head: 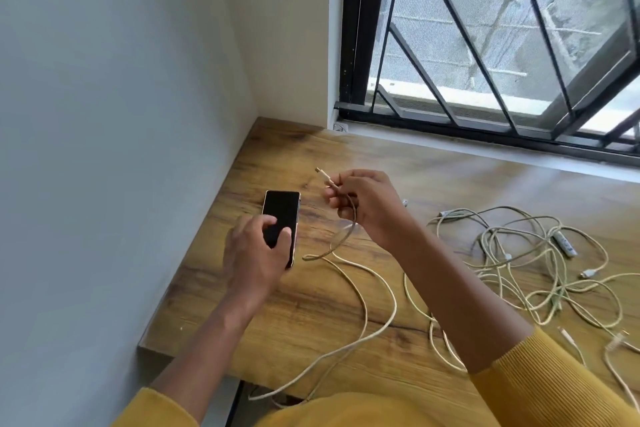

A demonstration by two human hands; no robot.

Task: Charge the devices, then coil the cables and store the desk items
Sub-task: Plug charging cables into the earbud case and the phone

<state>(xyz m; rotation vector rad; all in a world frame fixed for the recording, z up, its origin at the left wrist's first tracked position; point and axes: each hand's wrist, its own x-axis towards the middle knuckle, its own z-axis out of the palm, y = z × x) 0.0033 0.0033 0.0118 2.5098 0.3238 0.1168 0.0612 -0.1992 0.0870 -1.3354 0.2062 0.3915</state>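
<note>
Black-screened smartphone with a pale metallic edge (281, 218): lies flat, screen up, near the left end of the wood-grain desk top (450, 191), close to the grey-white wall (104, 114). Left hand (254, 253): over the phone's near end, fingers curled, two fingertips (273, 222) on the dark screen and the palm side wrapped round its lower part. Forearm bare, reaching in from lower left; mustard-yellow knit sleeve (554, 381) pushed up on both arms.

Right hand (363, 201): raised just right of the phone, wrist bent, fingers closed in a pinch on a cream braided charging cable (360, 291). The cable's connector tip (318, 170) sticks out up and left of the fingers, apart from the phone. The cable hangs from the fist, loops on the desk and runs off the near edge.

Farther right: a loose tangle of cream cables (540, 270) spread over the desk. Behind the desk, a black-barred window (485, 45).
</note>
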